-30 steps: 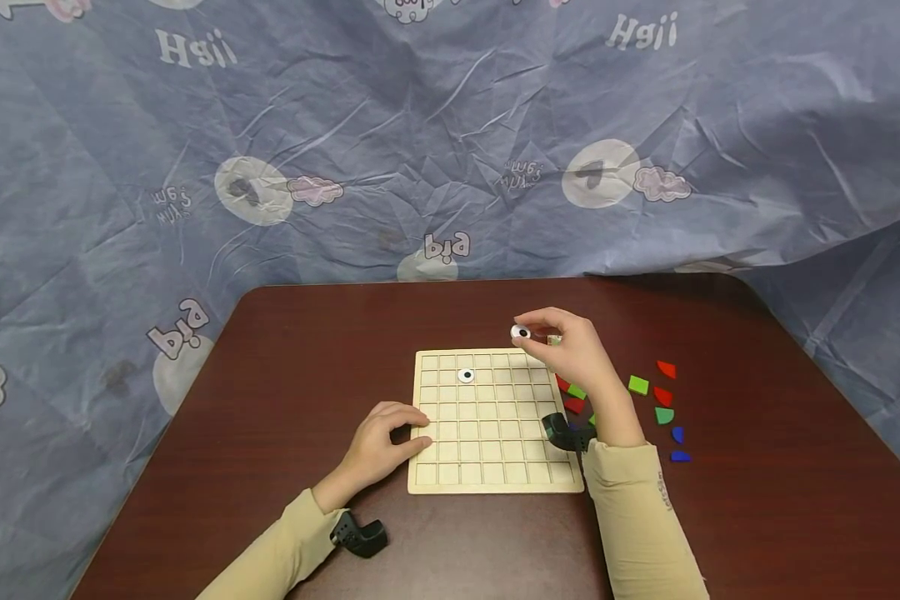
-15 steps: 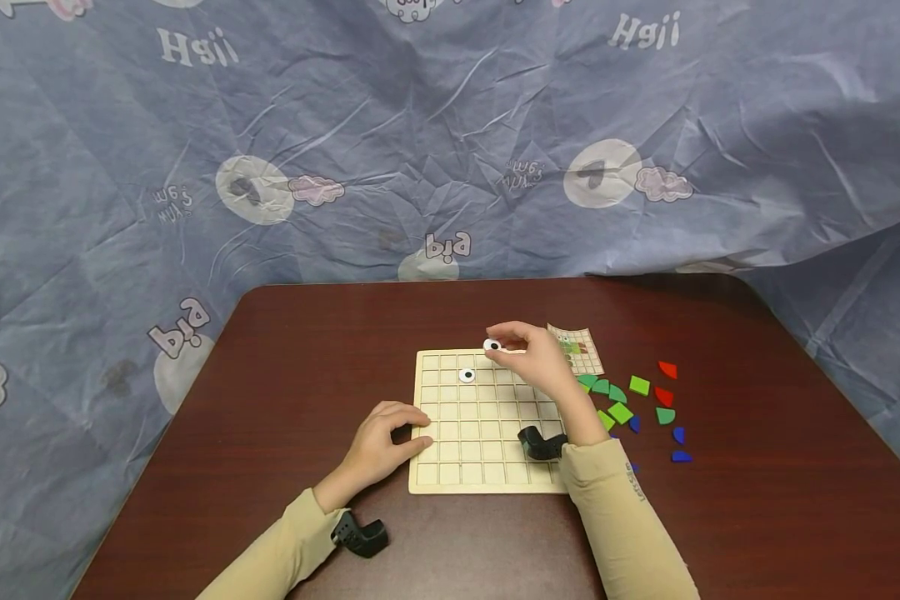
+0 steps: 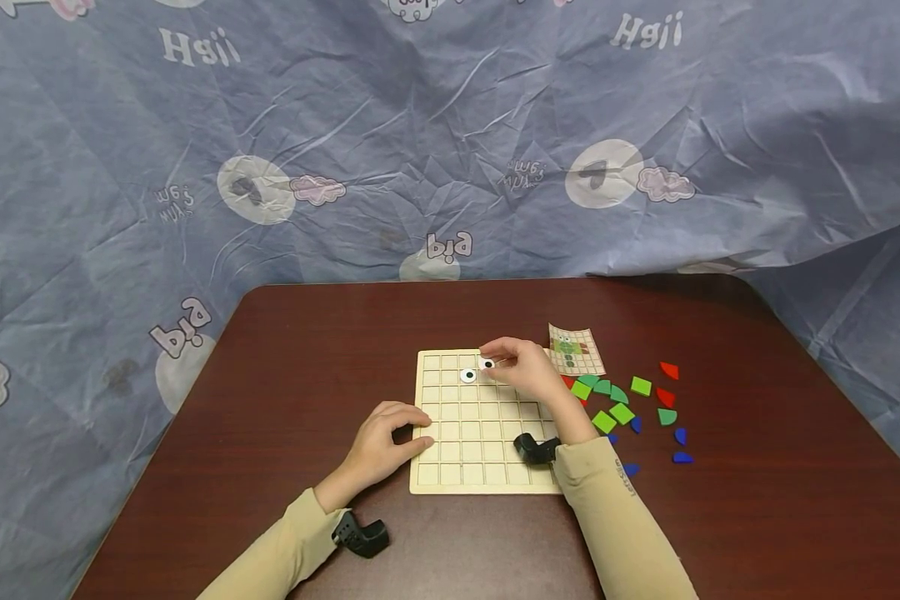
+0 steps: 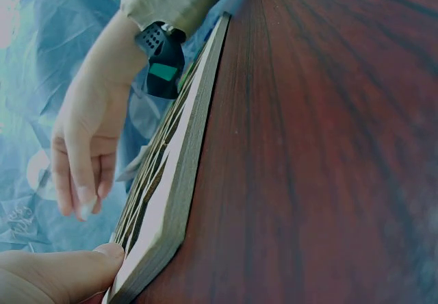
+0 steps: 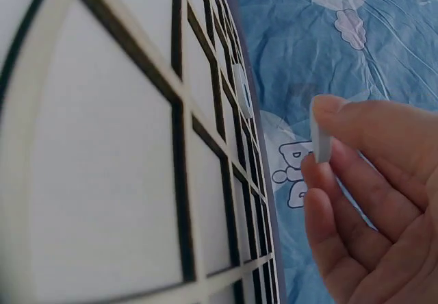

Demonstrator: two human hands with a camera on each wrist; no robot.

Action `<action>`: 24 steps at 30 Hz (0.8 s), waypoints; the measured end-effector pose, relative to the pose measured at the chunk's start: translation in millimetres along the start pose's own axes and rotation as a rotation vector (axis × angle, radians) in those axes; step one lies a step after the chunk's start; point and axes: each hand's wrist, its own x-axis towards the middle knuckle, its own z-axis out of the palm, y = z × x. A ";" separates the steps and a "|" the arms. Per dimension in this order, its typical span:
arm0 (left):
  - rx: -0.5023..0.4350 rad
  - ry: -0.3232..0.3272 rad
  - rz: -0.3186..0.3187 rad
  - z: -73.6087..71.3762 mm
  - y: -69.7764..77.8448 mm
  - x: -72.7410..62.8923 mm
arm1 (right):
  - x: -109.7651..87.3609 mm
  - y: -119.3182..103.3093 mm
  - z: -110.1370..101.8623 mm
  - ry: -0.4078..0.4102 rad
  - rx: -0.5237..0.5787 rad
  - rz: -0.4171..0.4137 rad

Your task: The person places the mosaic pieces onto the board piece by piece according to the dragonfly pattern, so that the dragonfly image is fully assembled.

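My right hand [image 3: 531, 372] pinches a white round eye piece [image 3: 487, 364] with a black pupil between thumb and fingers, above the upper part of the wooden grid board [image 3: 471, 454]. In the right wrist view the held eye piece [image 5: 320, 134] shows edge-on, apart from the board. A second eye piece [image 3: 468, 376] lies on the board, just left of the held one. My left hand [image 3: 381, 442] rests on the board's left edge with fingers and thumb spread apart. The left wrist view shows the thumb [image 4: 75, 271] touching the board's rim.
Right of the board lie green squares [image 3: 622, 414], green quarter-round pieces [image 3: 618, 393], red pieces [image 3: 665, 397] and blue pieces [image 3: 680, 436]. A pattern card [image 3: 583, 358] lies behind them. A patterned cloth [image 3: 390, 150] hangs beyond the dark table [image 3: 322, 333].
My right hand has moved left and nearer over the board with its eye piece, bringing that piece close to the one on the board. The pattern card has come into view. The left hand stays put.
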 end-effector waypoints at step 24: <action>-0.012 -0.016 -0.017 -0.4 -0.7 -0.9 | 3.6 22.6 11.5 -0.011 -0.078 -0.024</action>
